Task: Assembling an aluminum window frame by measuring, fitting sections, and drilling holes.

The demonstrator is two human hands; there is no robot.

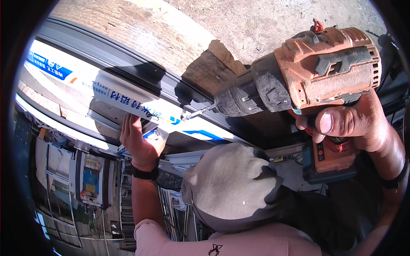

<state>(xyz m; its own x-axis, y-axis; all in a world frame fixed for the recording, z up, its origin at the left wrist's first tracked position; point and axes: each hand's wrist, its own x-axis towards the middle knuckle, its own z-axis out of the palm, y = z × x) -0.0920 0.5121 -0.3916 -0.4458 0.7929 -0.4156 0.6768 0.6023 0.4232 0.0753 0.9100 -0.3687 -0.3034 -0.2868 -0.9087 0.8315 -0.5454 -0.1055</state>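
My right hand (354, 121) grips an orange and black cordless drill (329, 68) by its handle, thumb across the near side. The drill points left, and its slim silver bit (200, 112) meets, or nearly meets, a long aluminium profile (128, 100) covered in white and blue printed film. Whether the tip has entered the metal, I cannot tell. Lower left of the bit, my left hand (143, 143) has its fingers curled against the profile's near edge; its thumb is hidden. A small shiny piece (159, 133) shows beside that hand, its kind unclear.
A dark grey frame rail (106, 47) runs along the film-covered profile's far side. Beyond lie a worn wooden board (141, 25) and sunlit concrete (252, 21). A grey cap (232, 183) blocks the lower middle. Metal frames and racks (60, 179) stand at lower left.
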